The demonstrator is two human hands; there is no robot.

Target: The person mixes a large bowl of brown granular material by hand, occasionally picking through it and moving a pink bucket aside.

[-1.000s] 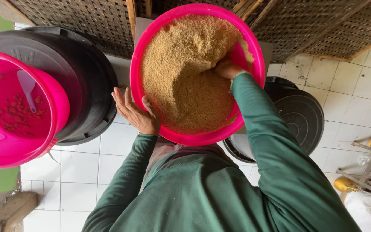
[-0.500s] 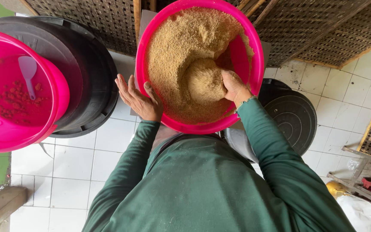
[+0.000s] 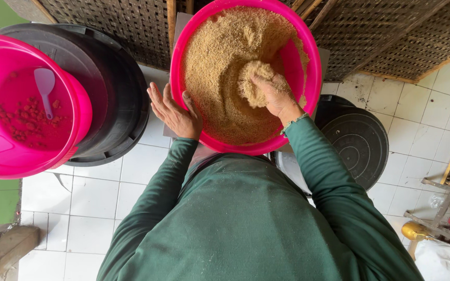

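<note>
White floor tiles (image 3: 105, 192) fill most of the view, and everything sits low over them. Biggest thing up top is the pink basin (image 3: 311, 78), pretty much full of tan, crumbly meal (image 3: 220, 67), heaped higher on the far and left side with a bare patch of pink wall showing on the right. Behind it there's dark wooden lattice (image 3: 381, 31) running across.

Off to the left is a black drum lid (image 3: 115, 104) with a second pink basin (image 3: 6, 156) sitting on top of it, holding a scatter of reddish pellets (image 3: 24, 122) and a small pale scoop (image 3: 44, 86). Another black lid (image 3: 358, 143) lies on the floor to the right, just past the person's green sleeve (image 3: 329, 177).

Now the hands. Right hand (image 3: 274, 99) is down inside the big basin, fingers curled into a loose grip around a clump of the meal (image 3: 253, 83), which sits on and over the fingertips, slightly above the rest of the pile. It's a cupped hold, not a tight fist. Left hand (image 3: 175, 112) is outside the basin, flat and open, fingers spread, pressed against the near-left rim with nothing held.
</note>
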